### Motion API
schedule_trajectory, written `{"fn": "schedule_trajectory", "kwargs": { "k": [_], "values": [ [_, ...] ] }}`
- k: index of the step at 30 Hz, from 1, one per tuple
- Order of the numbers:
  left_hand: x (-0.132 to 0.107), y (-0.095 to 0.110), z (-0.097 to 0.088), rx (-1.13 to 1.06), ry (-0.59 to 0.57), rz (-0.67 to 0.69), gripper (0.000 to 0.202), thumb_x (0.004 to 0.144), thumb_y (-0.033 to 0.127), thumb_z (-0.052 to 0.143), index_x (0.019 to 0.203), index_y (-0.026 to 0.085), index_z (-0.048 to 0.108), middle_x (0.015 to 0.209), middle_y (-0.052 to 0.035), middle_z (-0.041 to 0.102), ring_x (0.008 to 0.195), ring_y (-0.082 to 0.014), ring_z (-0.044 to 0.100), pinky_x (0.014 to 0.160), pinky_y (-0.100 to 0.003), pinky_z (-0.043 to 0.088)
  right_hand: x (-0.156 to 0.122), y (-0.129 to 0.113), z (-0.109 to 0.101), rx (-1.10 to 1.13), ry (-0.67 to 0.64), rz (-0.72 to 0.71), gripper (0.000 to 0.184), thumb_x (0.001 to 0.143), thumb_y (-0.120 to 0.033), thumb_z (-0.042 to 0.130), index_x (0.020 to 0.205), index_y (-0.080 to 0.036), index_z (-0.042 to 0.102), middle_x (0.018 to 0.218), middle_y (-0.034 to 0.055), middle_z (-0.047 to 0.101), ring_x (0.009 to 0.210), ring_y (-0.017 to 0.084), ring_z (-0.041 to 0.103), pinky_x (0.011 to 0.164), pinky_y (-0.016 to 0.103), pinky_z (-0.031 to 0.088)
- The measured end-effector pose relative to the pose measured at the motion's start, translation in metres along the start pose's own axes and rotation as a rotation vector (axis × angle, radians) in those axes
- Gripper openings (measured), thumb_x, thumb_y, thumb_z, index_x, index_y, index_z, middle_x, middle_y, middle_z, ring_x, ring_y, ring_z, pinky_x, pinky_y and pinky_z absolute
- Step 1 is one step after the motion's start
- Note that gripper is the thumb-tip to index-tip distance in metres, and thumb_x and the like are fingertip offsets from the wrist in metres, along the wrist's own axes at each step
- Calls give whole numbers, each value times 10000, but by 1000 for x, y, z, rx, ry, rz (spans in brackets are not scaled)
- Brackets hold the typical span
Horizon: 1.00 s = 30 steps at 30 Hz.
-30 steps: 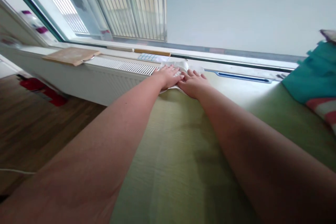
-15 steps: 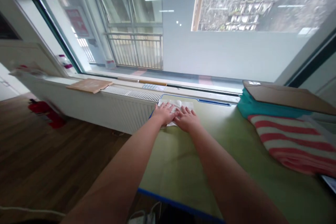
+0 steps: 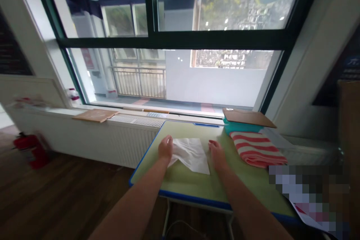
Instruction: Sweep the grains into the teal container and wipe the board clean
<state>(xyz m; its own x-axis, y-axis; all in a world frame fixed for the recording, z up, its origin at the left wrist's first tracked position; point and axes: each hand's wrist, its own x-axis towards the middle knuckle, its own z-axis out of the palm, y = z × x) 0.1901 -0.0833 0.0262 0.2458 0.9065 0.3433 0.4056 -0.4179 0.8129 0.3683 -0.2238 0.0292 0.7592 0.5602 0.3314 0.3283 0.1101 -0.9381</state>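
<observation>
A thin white tissue (image 3: 191, 153) lies spread and creased on the green desk (image 3: 194, 185), its near edge uneven. My left hand (image 3: 165, 148) is at the tissue's left edge, fingers curled together on it. Beyond the tissue's right edge, a small gap away, my right hand (image 3: 216, 153) hovers low over the desk. Its fingers are bent inward, and nothing shows in them.
On the desk's right lie a folded red-and-white striped towel (image 3: 255, 148) and a teal box (image 3: 242, 126) topped with brown cardboard (image 3: 249, 117). A radiator (image 3: 126, 142) and window sill run behind. A red fire extinguisher (image 3: 30, 150) stands on the floor at left.
Both hands were pressed together on the bunched tissue at the desk's far left. Now they are apart, and the tissue lies spread out, nearer the desk's middle. The view has tilted up.
</observation>
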Motion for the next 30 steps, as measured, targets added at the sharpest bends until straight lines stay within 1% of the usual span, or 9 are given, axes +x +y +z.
{"fn": "schedule_trajectory", "kwargs": {
  "k": [3,5,7,10,13,18,21,26,30],
  "values": [
    [10,6,28,-83,4,76,316,817,261,454,1045,141,637,1093,-145,650,1045,-243,587,927,-375,429,7,11,-15,-491,-50,-96,379,676,-358,537,945,-117,655,1013,148,654,1040,280,556,980,400,337],
    [12,10,44,-95,-45,243,294,793,223,481,1033,153,637,1097,-137,645,1055,-240,579,949,-378,419,7,17,-15,-773,-92,-134,487,684,-359,559,1089,-95,613,1095,169,629,1081,284,539,1000,390,314],
    [13,12,53,-81,-53,382,290,787,199,480,1032,162,631,1116,-131,631,1089,-234,554,986,-379,392,6,20,-11,-870,-111,-117,610,682,-347,581,1232,-91,523,1150,156,608,1097,274,528,1001,376,315],
    [16,9,49,-49,28,327,321,776,198,485,1069,130,599,1129,-163,598,1076,-253,546,936,-399,428,7,17,-6,-856,-114,-47,630,696,-265,560,1298,-109,457,1152,113,609,1070,231,537,985,332,341],
    [20,5,37,22,88,215,385,746,244,527,1105,109,564,1169,-191,544,996,-266,561,831,-402,474,8,9,-10,-842,-122,-48,497,696,-227,553,1186,-147,565,1151,98,595,1091,211,520,989,294,338],
    [11,10,23,399,40,199,456,773,401,494,1061,66,603,1076,-226,570,1039,-330,508,890,-457,387,1,-9,-21,-983,51,82,433,811,-371,440,1106,-99,606,1046,176,622,967,259,591,835,353,434],
    [3,14,20,622,-30,143,601,772,588,421,916,62,673,1009,-259,583,1033,-396,479,846,-505,366,-4,-15,-21,-1115,15,127,464,826,-451,398,985,-98,654,953,188,653,905,291,611,767,384,445],
    [9,10,24,504,-210,245,351,734,451,562,883,168,709,986,-146,642,961,-283,544,825,-369,393,2,-7,-17,-1070,-119,57,399,741,-403,541,1056,-183,646,1003,122,667,986,268,586,818,365,424],
    [16,5,26,258,-257,286,192,774,296,535,822,182,681,820,-78,676,764,-183,603,717,-270,417,14,5,-13,-681,-114,42,415,737,-265,514,1133,-180,600,920,68,681,837,199,625,763,317,461]
  ]
}}
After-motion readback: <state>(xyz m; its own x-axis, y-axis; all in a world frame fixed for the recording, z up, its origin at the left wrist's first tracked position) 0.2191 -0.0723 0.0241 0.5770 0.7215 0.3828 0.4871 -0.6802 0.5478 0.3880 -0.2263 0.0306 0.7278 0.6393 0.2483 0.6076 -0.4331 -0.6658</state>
